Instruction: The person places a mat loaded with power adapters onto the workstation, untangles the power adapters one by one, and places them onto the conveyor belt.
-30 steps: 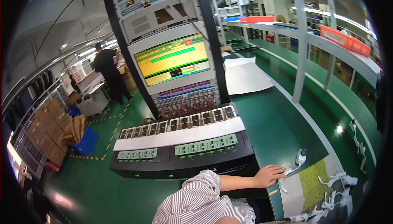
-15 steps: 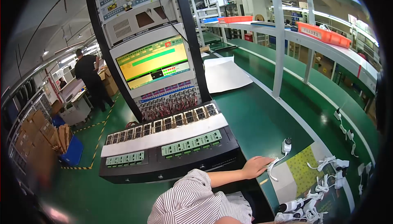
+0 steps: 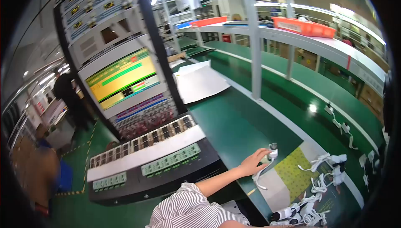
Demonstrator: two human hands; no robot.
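Note:
My left hand (image 3: 253,163) reaches over the right part of the green bench, its fingers curled against a white power adapter (image 3: 273,153) with a dark end. The adapter stands upright, and its white cord (image 3: 260,181) loops down below my hand. Part of the grip is hidden by the fingers. Right of the hand lies a yellow-green patterned sheet (image 3: 288,171) beside a pale sheet (image 3: 273,192). Several more white adapters with bundled cords (image 3: 319,186) lie along the bench edge. My right hand is out of view; only a bit of skin shows at the bottom edge.
A tall rack with a lit screen (image 3: 123,80) stands left, behind a black test fixture (image 3: 154,178) with rows of sockets (image 3: 144,142). White paper (image 3: 202,84) lies on the bench. Metal posts (image 3: 254,40) carry a shelf with a red tray (image 3: 305,27). Another person (image 3: 71,98) stands far left.
My left hand has moved up and right over the bench, from the cord to the adapter, and its fingers have closed there. The view has turned to the right.

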